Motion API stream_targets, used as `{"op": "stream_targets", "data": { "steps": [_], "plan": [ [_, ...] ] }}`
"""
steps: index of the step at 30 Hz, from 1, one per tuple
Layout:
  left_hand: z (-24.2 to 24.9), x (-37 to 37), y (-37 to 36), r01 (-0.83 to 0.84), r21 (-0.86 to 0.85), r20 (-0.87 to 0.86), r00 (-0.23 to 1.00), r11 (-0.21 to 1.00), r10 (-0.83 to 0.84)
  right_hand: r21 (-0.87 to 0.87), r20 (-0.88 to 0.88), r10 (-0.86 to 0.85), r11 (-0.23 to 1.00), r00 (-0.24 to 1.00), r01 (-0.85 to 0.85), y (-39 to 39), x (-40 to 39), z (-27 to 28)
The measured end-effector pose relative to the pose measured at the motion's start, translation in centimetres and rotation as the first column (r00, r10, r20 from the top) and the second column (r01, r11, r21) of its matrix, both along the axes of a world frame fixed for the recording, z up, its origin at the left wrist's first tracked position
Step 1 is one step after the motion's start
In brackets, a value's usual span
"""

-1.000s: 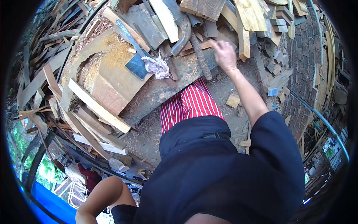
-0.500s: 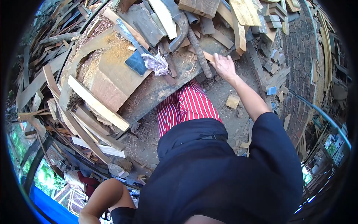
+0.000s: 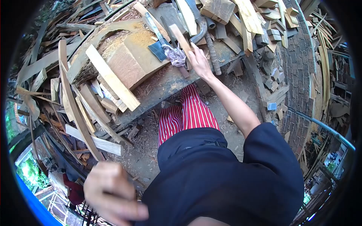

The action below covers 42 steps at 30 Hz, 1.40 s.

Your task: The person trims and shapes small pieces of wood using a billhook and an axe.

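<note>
My right hand (image 3: pixel 200 64) is closed on the lower end of a narrow wooden strip (image 3: pixel 180 38) above the workbench. Left of that hand lies a crumpled pale cloth (image 3: pixel 174 55), beside a blue piece (image 3: pixel 157 50) and a long metal blade (image 3: pixel 154 26). The curved dark handle of a saw (image 3: pixel 200 31) is just beyond my fingers, with a wrapped rod (image 3: pixel 213 56) to the right. Low on the left, my left hand (image 3: pixel 113 190) is raised near my body, curled and blurred by motion; whether it holds anything is too smeared to tell.
A large wooden block (image 3: pixel 126 66) and a pale plank (image 3: pixel 112 77) lie on the bench (image 3: pixel 160 88). Scrap wood is heaped at left and upper right. Beyond the ground at right runs a brick surface (image 3: pixel 292 67). A person in dark red (image 3: pixel 74 189) is at lower left.
My right hand has moved left over the bench with the wooden strip, which now points up and away. My left hand has come up into view at lower left. The view has shifted slightly.
</note>
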<state>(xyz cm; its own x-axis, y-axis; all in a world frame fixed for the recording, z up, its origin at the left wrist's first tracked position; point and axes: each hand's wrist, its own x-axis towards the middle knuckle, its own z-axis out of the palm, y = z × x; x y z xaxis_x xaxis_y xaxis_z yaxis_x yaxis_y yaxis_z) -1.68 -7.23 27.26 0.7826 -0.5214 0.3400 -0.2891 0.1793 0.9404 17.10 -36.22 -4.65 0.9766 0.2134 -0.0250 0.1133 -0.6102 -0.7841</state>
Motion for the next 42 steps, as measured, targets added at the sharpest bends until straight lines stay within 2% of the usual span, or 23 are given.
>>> {"op": "stream_targets", "data": {
  "steps": [1, 3, 5, 7, 11, 13, 15, 18, 19, 21, 23, 24, 26, 28, 29, 31, 33, 35, 36, 37, 39, 40, 42],
  "plan": [
    [-1.4, -1.1, 0.0, -0.113, 0.026, -0.042, 0.993, 0.993, 0.114, -0.005, -0.104, -0.005, 1.0, 0.995, 0.004, 1.3, 0.4, 1.2],
    [-4.0, -3.6, -0.1, -0.276, 0.207, -0.271, 0.905, 0.938, 0.326, 0.053, -0.033, -0.002, 0.999, 0.999, 0.004, 2.2, -1.0, 1.2],
    [-8.0, -5.8, -0.5, -0.307, 0.414, -0.41, 0.778, 0.857, 0.477, -0.063, -0.113, 0.291, 0.952, 0.95, -0.299, 0.4, -4.0, -0.1],
    [-12.3, -8.3, -0.9, -0.301, 0.453, -0.628, 0.56, 0.839, 0.54, -0.214, -0.376, 0.313, 0.887, 0.872, -0.41, -1.6, -8.9, -1.8],
    [-18.7, -11.3, -0.5, -0.399, 0.442, -0.664, 0.458, 0.804, 0.592, -0.295, -0.497, 0.293, 0.829, 0.817, -0.476, -4.1, -15.7, -1.6],
    [-20.1, -10.7, -0.3, -0.431, 0.498, -0.571, 0.49, 0.753, 0.658, -0.264, -0.459, 0.221, 0.891, 0.861, -0.369, -3.2, -15.6, -1.4],
    [-22.0, -9.8, 0.0, -0.451, 0.514, -0.561, 0.467, 0.73, 0.684, -0.449, -0.447, 0.128, 0.824, 0.886, -0.345, -1.6, -14.3, 0.7],
    [-25.3, -9.6, 0.0, -0.384, 0.7, -0.303, 0.603, 0.601, 0.738, -0.586, -0.644, 0.169, 0.518, 0.746, -0.623, 0.0, -13.1, 2.1],
    [-25.8, -9.8, -0.2, -0.313, 0.753, -0.29, 0.632, 0.579, 0.719, -0.574, -0.75, 0.126, 0.364, 0.65, -0.733, -0.1, -13.4, 1.8],
    [-28.2, -11.0, -0.7, -0.092, 0.853, -0.308, 0.706, 0.514, 0.638, -0.408, -0.88, 0.161, 0.229, 0.448, -0.884, -1.3, -15.3, 0.6],
    [-28.0, -11.8, -1.6, 0.157, 0.923, -0.328, 0.8, 0.353, 0.502, -0.38, -0.884, 0.213, 0.192, 0.416, -0.905, -4.3, -18.8, -2.5],
    [-27.9, -12.0, -1.9, 0.163, 0.925, -0.32, 0.823, 0.344, 0.47, -0.334, -0.902, 0.199, 0.238, 0.383, -0.912, -4.4, -19.2, -0.9],
    [-28.1, -12.1, -2.0, 0.165, 0.927, -0.313, 0.833, 0.337, 0.456, -0.165, -0.866, 0.39, 0.369, 0.313, -0.915, -7.2, -19.7, 0.1],
    [-28.8, -11.5, -1.9, -0.042, 0.839, -0.363, 0.698, 0.542, 0.617, 0.047, -0.846, 0.479, 0.505, 0.234, -0.862, -6.9, -18.1, 5.7],
    [-29.0, -11.0, -1.9, -0.114, 0.863, -0.29, 0.685, 0.491, 0.668, 0.043, -0.849, 0.48, 0.482, 0.223, -0.875, -6.7, -17.0, 7.1],
    [-30.3, -10.5, -1.7, -0.254, 0.836, -0.259, 0.598, 0.486, 0.758, 0.007, -0.645, 0.542, 0.709, 0.539, -0.705, -6.1, -15.5, 8.9],
    [-31.1, -9.8, -1.8, -0.35, 0.791, -0.283, 0.517, 0.501, 0.808, -0.012, -0.445, 0.528, 0.804, 0.723, -0.595, -3.4, -12.2, 9.4],
    [-31.5, -8.8, -2.2, -0.575, 0.478, -0.709, 0.193, 0.664, 0.678, -0.026, -0.471, 0.339, 0.917, 0.814, -0.397, 0.8, -8.2, 9.8],
    [-30.0, -8.1, -2.6, -0.674, 0.386, -0.783, 0.121, 0.629, 0.61, 0.119, -0.501, 0.287, 0.957, 0.816, -0.263, 2.6, -6.3, 8.6],
    [-30.1, -7.7, -3.0, -0.723, 0.315, -0.834, 0.099, 0.615, 0.543, 0.255, -0.546, 0.241, 0.96, 0.802, -0.115, 4.3, -4.6, 6.8],
    [-29.2, -7.2, -3.7, -0.772, 0.208, -0.887, 0.11, 0.601, 0.449, 0.215, -0.478, 0.116, 0.977, 0.871, -0.012, 8.0, -2.1, 2.8],
    [-28.8, -7.4, -4.0, -0.806, 0.17, -0.898, 0.11, 0.567, 0.426, 0.109, -0.307, 0.154, 0.986, 0.939, -0.126, 8.3, -0.1, -2.2],
    [-28.2, -7.9, -4.4, -0.876, 0.082, -0.925, 0.111, 0.476, 0.363, -0.109, -0.174, 0.071, 0.99, 0.982, -0.091, 10.8, 0.0, -3.3]
  ]
}}
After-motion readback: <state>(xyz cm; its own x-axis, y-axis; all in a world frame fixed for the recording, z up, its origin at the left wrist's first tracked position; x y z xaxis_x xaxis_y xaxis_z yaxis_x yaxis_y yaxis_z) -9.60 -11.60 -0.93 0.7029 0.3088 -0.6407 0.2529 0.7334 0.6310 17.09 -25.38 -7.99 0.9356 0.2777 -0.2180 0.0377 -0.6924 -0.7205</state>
